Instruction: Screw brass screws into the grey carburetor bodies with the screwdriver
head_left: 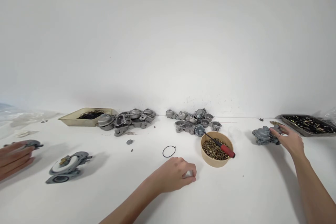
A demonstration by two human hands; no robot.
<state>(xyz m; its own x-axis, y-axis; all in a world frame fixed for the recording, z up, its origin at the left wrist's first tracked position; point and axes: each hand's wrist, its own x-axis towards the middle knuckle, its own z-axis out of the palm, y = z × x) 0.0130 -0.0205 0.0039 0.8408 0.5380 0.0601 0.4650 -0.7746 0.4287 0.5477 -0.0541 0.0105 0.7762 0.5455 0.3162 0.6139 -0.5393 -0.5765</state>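
My left hand (177,175) rests low over the white table with its fingers curled and thumb and index finger meeting; anything between them is too small to see. Just beyond it lies a thin black ring (169,151). At the right, my right hand (290,140) grips the right side of a grey metal carburetor (262,135). Right of my left hand stands a round tan tub (215,162) of small brass parts, with a red-handled screwdriver (227,150) lying across it.
Grey metal bowls (189,126) and housings (135,117) lie in piles along the wall. A cream tray (70,119) holds black rings; a dark tray (309,126) holds small parts. Another person's hand (15,159) is at the left, near an open carburetor body (68,168).
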